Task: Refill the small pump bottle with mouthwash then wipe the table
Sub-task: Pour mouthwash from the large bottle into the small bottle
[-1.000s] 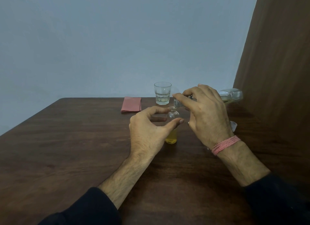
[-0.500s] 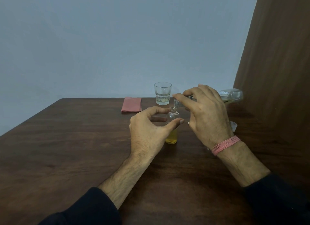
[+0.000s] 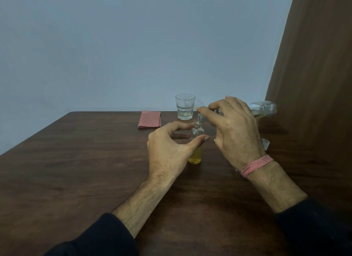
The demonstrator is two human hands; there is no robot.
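the left hand [image 3: 167, 151] curls finger and thumb around the small pump bottle [image 3: 196, 145] standing mid-table [image 3: 85, 170]; the right hand [image 3: 232, 130] clasps the tipped mouthwash bottle [image 3: 263, 109] above its neck. light, slick, tippy: hold its shoulder.

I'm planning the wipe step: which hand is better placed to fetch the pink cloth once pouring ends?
Left hand, probably. It only steadies the small bottle and is nearer the cloth; the right hand holds the tilted mouthwash bottle.
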